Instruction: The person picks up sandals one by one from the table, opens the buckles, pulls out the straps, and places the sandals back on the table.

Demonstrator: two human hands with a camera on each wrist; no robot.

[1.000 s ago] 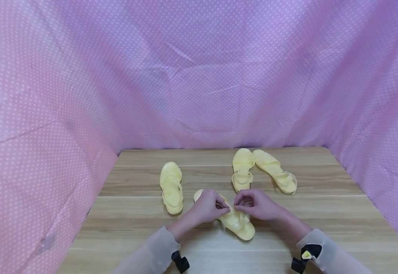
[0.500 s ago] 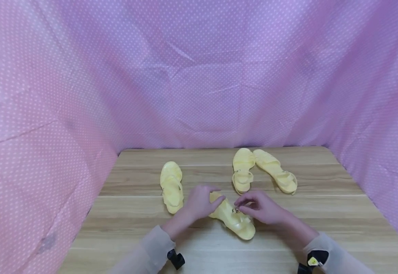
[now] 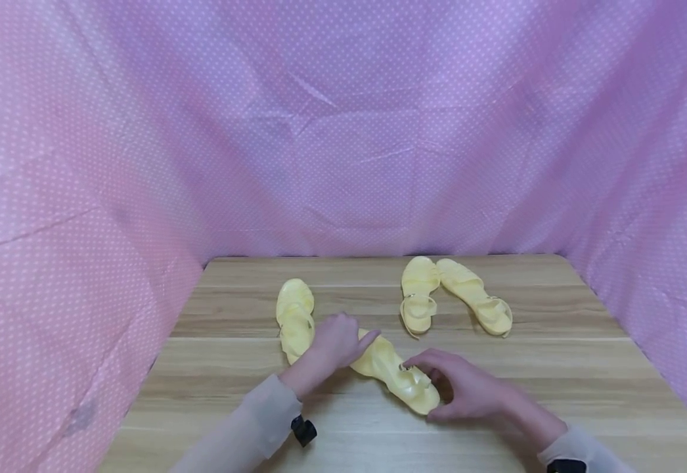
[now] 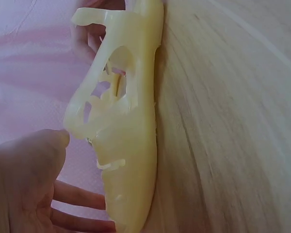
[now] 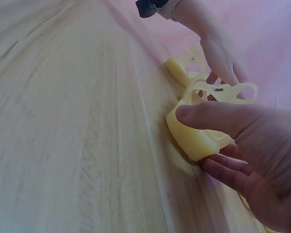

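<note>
A pale yellow strappy sandal [image 3: 399, 381] lies slantwise on the table, toe to the upper left and heel to the lower right. My left hand [image 3: 336, 341] is at its toe end, thumb stretched out and apart from the fingers. In the left wrist view the fingertips reach the toe's side, partly hidden behind it, with the thumb [image 4: 53, 141] near a strap. Around the heel, my right hand [image 3: 464, 386] curves with the thumb on one side and fingers on the other. The right wrist view has the thumb [image 5: 199, 114] against the heel.
Another yellow sandal [image 3: 295, 312] lies to the left, its heel partly behind the left forearm. Two more sandals, one upright [image 3: 419, 282] and one slanted [image 3: 467, 289], lie at the back right. Pink dotted cloth [image 3: 343, 164] hangs behind the wooden table [image 3: 231, 387].
Both hands have left the strap buckle. The left moved left to the toe; the right opened wider and came down around the heel. The sandal's toe is uncovered more now.
</note>
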